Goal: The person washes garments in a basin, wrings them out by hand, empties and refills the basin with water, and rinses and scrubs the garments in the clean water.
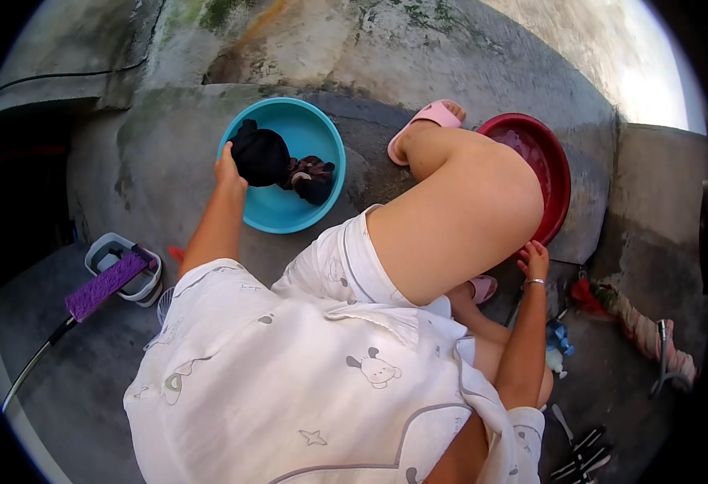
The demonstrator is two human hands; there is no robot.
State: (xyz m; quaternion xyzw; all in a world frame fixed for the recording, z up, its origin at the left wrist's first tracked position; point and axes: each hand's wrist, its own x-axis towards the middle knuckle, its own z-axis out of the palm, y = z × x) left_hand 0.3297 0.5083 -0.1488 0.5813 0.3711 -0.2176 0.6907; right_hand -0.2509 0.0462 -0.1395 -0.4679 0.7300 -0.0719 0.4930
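My left hand point(229, 171) is closed on a bunched black cloth point(260, 156) at the left rim of a turquoise basin point(334, 153). Part of its fingers is hidden by the cloth. Beside the black cloth, a dark patterned cloth point(311, 177) lies in the basin. On the other side of my bent leg, my right hand point(534, 260) is at the lower rim of a red basin point(562, 181), its fingers loosely curled and apart, with nothing visible in them. Some liquid shows in the red basin, partly hidden by my knee.
A purple mop head point(104, 285) rests over a grey-white bucket point(154, 292) at the left. Blue bottles point(559, 337) stand near my right forearm. Farther right lies a twisted cloth point(636, 323) by a metal hook-like handle point(664, 355). A concrete wall point(289, 40) runs behind the basins.
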